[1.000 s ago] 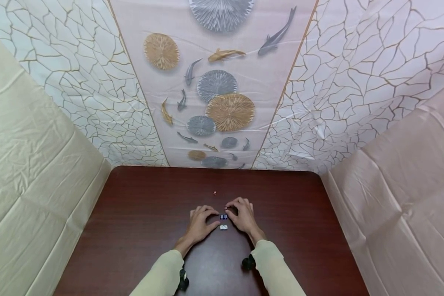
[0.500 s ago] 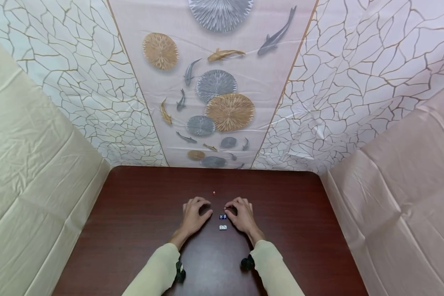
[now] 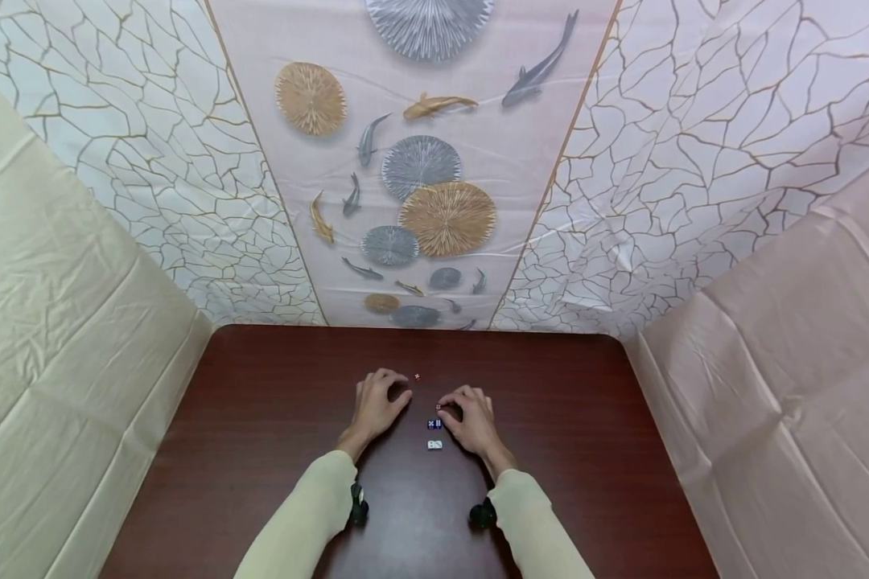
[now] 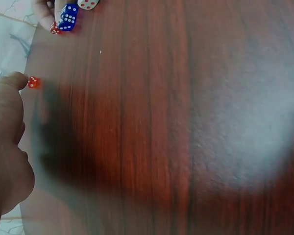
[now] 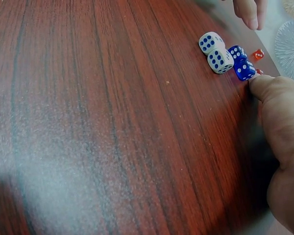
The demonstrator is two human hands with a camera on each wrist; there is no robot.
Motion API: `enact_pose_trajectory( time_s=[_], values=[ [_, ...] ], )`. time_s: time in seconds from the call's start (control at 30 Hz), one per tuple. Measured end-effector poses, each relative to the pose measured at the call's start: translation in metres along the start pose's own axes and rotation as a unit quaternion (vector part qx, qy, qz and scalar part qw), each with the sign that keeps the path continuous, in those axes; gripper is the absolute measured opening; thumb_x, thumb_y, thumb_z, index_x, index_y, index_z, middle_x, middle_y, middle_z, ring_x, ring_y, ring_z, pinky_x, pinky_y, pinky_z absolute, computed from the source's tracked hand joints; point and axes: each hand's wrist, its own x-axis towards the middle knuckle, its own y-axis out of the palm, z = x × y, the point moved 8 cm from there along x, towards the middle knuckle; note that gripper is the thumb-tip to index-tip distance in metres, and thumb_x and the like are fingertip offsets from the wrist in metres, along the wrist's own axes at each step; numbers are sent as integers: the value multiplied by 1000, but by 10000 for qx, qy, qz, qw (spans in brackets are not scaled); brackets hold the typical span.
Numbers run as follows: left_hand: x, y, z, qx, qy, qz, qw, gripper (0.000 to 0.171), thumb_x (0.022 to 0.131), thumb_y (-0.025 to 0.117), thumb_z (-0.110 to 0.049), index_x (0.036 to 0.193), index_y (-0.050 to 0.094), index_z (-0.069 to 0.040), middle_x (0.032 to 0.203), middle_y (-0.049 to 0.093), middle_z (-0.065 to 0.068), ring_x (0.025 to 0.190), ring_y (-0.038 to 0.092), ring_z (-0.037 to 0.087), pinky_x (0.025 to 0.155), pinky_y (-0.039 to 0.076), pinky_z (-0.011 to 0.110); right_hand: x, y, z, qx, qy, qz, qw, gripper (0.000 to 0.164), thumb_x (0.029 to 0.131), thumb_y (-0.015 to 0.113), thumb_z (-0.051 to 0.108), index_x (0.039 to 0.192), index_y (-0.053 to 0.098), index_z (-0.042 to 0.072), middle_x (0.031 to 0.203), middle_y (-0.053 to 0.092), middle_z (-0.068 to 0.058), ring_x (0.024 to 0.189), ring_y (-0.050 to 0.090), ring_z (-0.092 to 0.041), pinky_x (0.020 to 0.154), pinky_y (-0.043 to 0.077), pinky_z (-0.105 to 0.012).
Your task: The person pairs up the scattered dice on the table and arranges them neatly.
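My right hand (image 3: 474, 420) pinches a small red die (image 3: 438, 407) between thumb and forefinger, down at the tabletop. Right beside that thumb, two larger blue dice (image 5: 242, 63) stand side by side. Two white dice (image 5: 216, 52) make another pair, closer to my body. My left hand (image 3: 373, 404) holds nothing; thumb and forefinger are spread apart. A second red die (image 4: 33, 82) lies farther back on the table, with the left forefinger's tip right at it in the left wrist view.
All the dice sit on a dark red-brown wooden table (image 3: 275, 466). Its far edge meets a patterned cloth wall (image 3: 449, 217). Plain beige cloth walls (image 3: 65, 338) rise along both sides. Black wrist cameras (image 3: 482, 515) hang by the sleeves.
My left hand has drawn back from the blue and white dice and moved left and farther away, up to the far red die. The right hand stays on its red die.
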Motion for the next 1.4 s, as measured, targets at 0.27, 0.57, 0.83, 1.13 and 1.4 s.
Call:
enact_pose_trajectory(
  time_s=[0.27,0.57,0.83,1.13,1.4],
  values=[
    [7,8,2,85,-99,-46,9999,24,98,89,-18,119,84,-8,125,78,15,117,69,39,105,44,63,-1,-1,-2,-15,37,12,10000,11,105,83,22,116,84,21,116,71,-4,120,59,-30,106,37,-52],
    [19,17,6,269,-121,-34,9996,23,100,86,-22,120,84,-11,124,79,14,117,69,39,104,42,62,0,0,-4,-54,27,-13,10000,11,105,83,23,115,84,22,116,71,-3,119,59,-28,104,38,-50],
    [25,27,12,118,-358,180,9991,24,100,87,-24,120,84,-12,129,77,15,124,66,42,108,37,66,-1,1,-4,-55,58,1,10000,12,105,83,23,117,84,21,117,70,-4,120,58,-29,106,37,-52],
    [29,29,8,508,-529,223,9971,21,102,86,-26,119,85,-14,129,77,12,125,65,40,106,38,62,0,1,-2,-33,42,-44,10000,12,104,83,23,117,84,20,117,70,-4,120,59,-30,105,37,-51],
    [31,27,3,665,-698,307,9949,18,104,84,-26,119,85,-15,130,76,11,127,64,39,109,38,62,0,1,-1,-45,40,-13,10000,13,105,83,22,117,84,20,118,71,-5,120,58,-29,104,37,-50]
  ],
)
